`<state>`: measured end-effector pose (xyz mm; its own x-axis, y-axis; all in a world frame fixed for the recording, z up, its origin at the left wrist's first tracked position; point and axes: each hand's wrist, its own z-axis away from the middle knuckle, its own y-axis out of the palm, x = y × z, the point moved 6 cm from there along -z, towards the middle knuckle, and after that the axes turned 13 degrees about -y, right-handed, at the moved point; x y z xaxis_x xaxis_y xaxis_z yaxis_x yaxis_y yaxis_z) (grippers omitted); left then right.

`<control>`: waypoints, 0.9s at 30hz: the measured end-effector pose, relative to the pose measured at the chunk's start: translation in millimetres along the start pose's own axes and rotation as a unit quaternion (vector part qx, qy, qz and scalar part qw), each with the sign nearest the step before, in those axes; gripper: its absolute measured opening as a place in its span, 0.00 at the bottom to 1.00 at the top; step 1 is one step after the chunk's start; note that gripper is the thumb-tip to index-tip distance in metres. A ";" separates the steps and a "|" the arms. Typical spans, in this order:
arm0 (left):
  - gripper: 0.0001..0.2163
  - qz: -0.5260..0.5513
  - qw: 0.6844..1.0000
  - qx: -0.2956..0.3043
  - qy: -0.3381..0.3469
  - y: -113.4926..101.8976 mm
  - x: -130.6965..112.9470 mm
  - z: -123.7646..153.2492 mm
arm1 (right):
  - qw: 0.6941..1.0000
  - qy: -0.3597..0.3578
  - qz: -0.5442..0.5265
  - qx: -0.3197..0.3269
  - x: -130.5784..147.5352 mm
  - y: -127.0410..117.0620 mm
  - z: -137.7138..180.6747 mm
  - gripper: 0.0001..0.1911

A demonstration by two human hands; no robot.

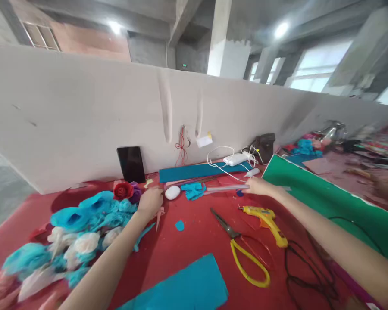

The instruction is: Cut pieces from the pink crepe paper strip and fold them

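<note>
My left hand (pixel 150 201) reaches out over the red table (pixel 194 241) with its fingers curled. It sits at the near end of some thin sticks, and a small pink pointed piece (pixel 158 218) hangs just below it. What it grips is not clear. My right hand (pixel 260 186) pinches the right end of a long pale strip (pixel 224 188) that lies across the table towards the left hand. A heap of blue, white and red paper flowers (pixel 84 228) lies left of my left arm.
Yellow-handled scissors (pixel 242 254) and a yellow glue gun (pixel 268 218) with a black cord (pixel 305 267) lie between my arms. A white oval thing (pixel 172 192), blue scraps (pixel 194 190), blue sheets (pixel 198 171) (pixel 187 288), a black phone (pixel 131 164), a charger (pixel 236 159) and a green board (pixel 326 202) surround them.
</note>
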<state>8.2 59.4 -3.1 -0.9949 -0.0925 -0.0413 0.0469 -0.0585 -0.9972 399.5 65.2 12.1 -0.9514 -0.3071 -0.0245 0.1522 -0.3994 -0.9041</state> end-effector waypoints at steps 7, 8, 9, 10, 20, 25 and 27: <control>0.11 0.001 1.000 -0.007 -0.004 -2.5 -0.1 2.3 | 1.000 -0.014 -0.005 0.009 -2.1 10.7 4.4 0.17; 0.11 0.002 1.000 -0.010 -0.003 -3.6 -0.4 3.1 | 1.000 -0.012 -0.001 0.002 -1.4 8.1 5.4 0.17; 0.11 0.003 1.000 -0.013 -0.002 -4.8 -0.5 3.7 | 1.000 -0.009 0.004 -0.007 -0.3 4.5 6.6 0.17; 0.10 0.004 1.000 -0.016 -0.003 -6.0 -0.7 4.3 | 1.000 -0.004 0.011 -0.015 1.3 0.3 8.0 0.17; 0.12 0.018 0.999 -0.027 0.010 -12.8 -1.3 5.6 | 0.986 -0.045 0.051 -0.153 59.8 -36.7 6.0 0.14; 0.13 0.028 0.999 -0.024 0.022 -15.3 2.9 2.6 | 0.956 -0.168 0.051 -0.236 123.6 -52.8 -33.1 0.15; 0.10 0.031 0.999 -0.022 0.020 -18.6 4.4 -1.4 | 0.945 -0.200 0.054 -0.254 145.7 -59.6 -52.3 0.17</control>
<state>2.8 61.4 15.2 -0.9931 -0.0541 -0.1042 0.1049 -0.0102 -0.9944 237.8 89.5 40.2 -0.7452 -0.6644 -0.0565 -0.0030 0.0880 -0.9961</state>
